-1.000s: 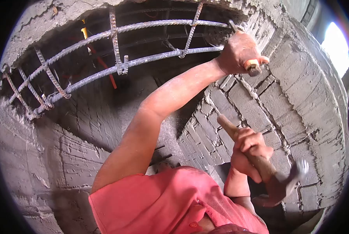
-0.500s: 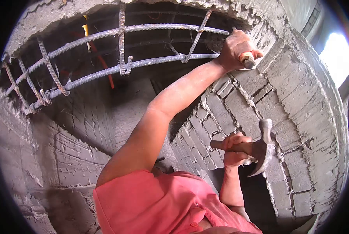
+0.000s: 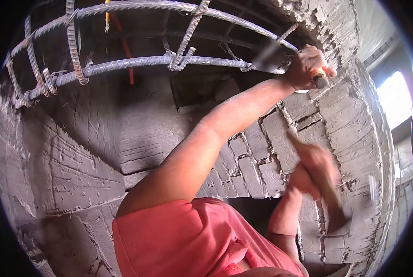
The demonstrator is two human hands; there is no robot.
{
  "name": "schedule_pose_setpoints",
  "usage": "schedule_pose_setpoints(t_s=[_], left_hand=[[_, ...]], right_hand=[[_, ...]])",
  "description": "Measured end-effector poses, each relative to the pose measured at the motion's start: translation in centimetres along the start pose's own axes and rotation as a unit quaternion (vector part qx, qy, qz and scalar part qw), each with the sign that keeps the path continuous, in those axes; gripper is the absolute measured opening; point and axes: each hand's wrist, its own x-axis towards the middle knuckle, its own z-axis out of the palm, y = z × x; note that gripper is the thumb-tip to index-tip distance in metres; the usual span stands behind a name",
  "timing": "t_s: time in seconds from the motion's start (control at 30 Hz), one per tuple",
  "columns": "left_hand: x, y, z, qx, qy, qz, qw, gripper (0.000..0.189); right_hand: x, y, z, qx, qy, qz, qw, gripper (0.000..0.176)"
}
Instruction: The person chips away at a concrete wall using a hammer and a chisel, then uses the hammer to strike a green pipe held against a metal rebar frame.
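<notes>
My left hand (image 3: pixel 306 68) is raised at the upper right, its fingers wrapped around a chisel (image 3: pixel 320 82) with an orange band below its battered grey butt end. The chisel's far end is hidden behind the fist, beside rough broken concrete (image 3: pixel 329 32). Lower down, my right hand (image 3: pixel 315 173), smeared by motion, is closed on the wooden handle of a claw hammer (image 3: pixel 329 196). The hammer's head points down and to the right, in front of the brick wall. A blurred grey patch shows just left of my left fist.
Curved steel rebar (image 3: pixel 137 63) with tie bars crosses the upper left over a dark hollow. A grey brick wall (image 3: pixel 280 127) with open joints lies behind the hammer. Red tubing (image 3: pixel 131 76) hangs in the hollow. A bright opening (image 3: pixel 395 99) stands at the right.
My right hand has swung the hammer from head-up to head-down, moving right. The left hand keeps its grip on the chisel; the view has shifted, so the rebar sits higher and farther left.
</notes>
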Motion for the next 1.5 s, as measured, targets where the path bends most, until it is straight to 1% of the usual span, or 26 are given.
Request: schedule_pose_setpoints(t_s=[0.03, 0.07, 0.1, 0.13, 0.17, 0.23, 0.3, 0.37, 0.43, 0.5, 0.63, 0.7, 0.73, 0.77, 0.8, 0.83, 0.87, 0.97, 1.03, 1.1, 1.13, 1.17, 1.23, 1.33, 1.37, 1.5], left_hand=[[0.3, 0.1, -0.3, 0.001, 0.005, 0.002, 1.000, 0.038], [-0.1, 0.2, -0.5, 0.003, -0.008, -0.011, 1.000, 0.037], [-0.5, 0.6, -0.5, 0.000, -0.023, -0.025, 0.999, 0.037], [-1.4, 0.1, -0.4, 0.063, -0.041, 0.006, 0.997, 0.036], [-1.0, 0.3, -0.3, -0.016, -0.005, -0.036, 0.999, 0.035], [-0.7, 0.1, -0.8, -0.015, -0.028, 0.004, 0.999, 0.033], [-0.9, 0.0, -0.7, -0.019, -0.017, -0.006, 1.000, 0.033], [-0.4, -0.1, -0.6, -0.029, -0.007, -0.009, 1.000, 0.033], [0.2, 0.2, -1.0, -0.042, -0.015, -0.026, 0.999, 0.032], [-0.6, -0.4, -1.2, -0.002, -0.056, -0.013, 0.998, 0.030], [0.2, -0.8, -1.2, -0.021, -0.015, -0.030, 0.999, 0.031], [0.3, -0.6, -1.4, -0.037, -0.002, -0.038, 0.999, 0.034], [0.3, -0.6, -1.4, -0.036, -0.001, -0.012, 0.999, 0.032], [0.2, -0.5, -1.4, -0.043, -0.002, -0.010, 0.999, 0.032], [0.2, -0.4, -1.4, -0.039, -0.012, -0.008, 0.999, 0.032], [0.1, -0.3, -1.6, -0.031, -0.022, -0.008, 0.999, 0.032], [0.0, -0.5, -2.0, -0.022, -0.049, -0.012, 0.998, 0.031], [0.3, -0.4, -1.9, -0.026, -0.046, -0.003, 0.999, 0.033], [-0.1, -0.6, -1.8, -0.008, -0.058, -0.008, 0.998, 0.033], [0.0, -0.2, -1.8, -0.036, -0.055, -0.036, 0.997, 0.036], [0.2, -0.1, -1.7, -0.051, -0.051, -0.036, 0.997, 0.036], [0.2, -0.4, -1.8, -0.054, -0.050, -0.031, 0.997, 0.036], [0.1, -0.6, -2.0, -0.038, -0.083, -0.011, 0.996, 0.030], [0.6, -1.7, -2.0, -0.018, -0.101, 0.015, 0.995, 0.026], [-0.2, -1.2, -2.2, -0.022, -0.120, 0.009, 0.992, 0.025], [0.1, -0.7, -1.3, -0.061, -0.182, 0.015, 0.981, 0.021]], right_hand=[[-0.3, 3.3, 2.6, 0.016, -0.030, -0.037, 0.999, 0.076], [-0.5, 3.1, 3.5, 0.113, -0.111, 0.186, 0.970, 0.072], [-0.9, 1.8, 4.3, 0.130, -0.061, 0.191, 0.971, 0.071], [-0.9, 1.6, 4.1, 0.159, -0.055, 0.145, 0.975, 0.070], [-1.3, 1.4, 4.0, 0.190, -0.051, 0.102, 0.975, 0.069], [-0.1, -2.2, 3.3, 0.401, 0.057, 0.116, 0.907, 0.072], [1.6, -5.8, 2.0, 0.455, 0.069, -0.036, 0.887, 0.072], [-1.6, -2.5, 1.4, 0.067, 0.048, 0.069, 0.994, 0.062], [0.3, 2.0, 4.3, -0.094, -0.029, -0.103, 0.990, 0.062], [-0.5, 1.8, 4.9, 0.160, -0.044, 0.263, 0.950, 0.058], [-0.3, -2.2, 2.4, 0.456, 0.026, 0.123, 0.881, 0.068], [1.3, -3.9, -0.3, 0.498, -0.125, 0.040, 0.858, 0.030], [1.9, -6.6, 2.6, 0.428, 0.039, -0.092, 0.898, 0.018], [1.4, -4.3, 3.8, 0.424, 0.044, -0.094, 0.900, 0.018], [-0.5, -0.2, 5.4, 0.266, -0.019, 0.080, 0.960, 0.049], [-1.9, 2.4, 6.2, 0.092, -0.082, 0.252, 0.960, 0.080], [-3.5, 2.3, 5.5, 0.091, -0.080, 0.258, 0.958, 0.080], [-2.3, -0.7, 4.6, 0.276, -0.025, 0.203, 0.939, 0.075], [-1.7, -2.5, 3.6, 0.385, 0.092, 0.083, 0.915, 0.072], [1.2, -5.1, 0.6, 0.539, -0.006, 0.050, 0.841, 0.053], [1.0, -6.0, 1.7, 0.475, 0.075, 0.009, 0.877, 0.052], [0.6, -5.5, 2.4, 0.225, 0.050, 0.078, 0.970, 0.069], [-1.8, 2.9, 6.9, 0.127, -0.040, 0.257, 0.957, 0.070], [-2.6, 3.1, 6.3, 0.175, -0.069, 0.171, 0.967, 0.066], [-1.1, -0.6, 5.8, 0.293, -0.020, 0.221, 0.930, 0.069], [0.9, -3.4, 4.1, 0.471, 0.096, -0.015, 0.877, 0.077]])
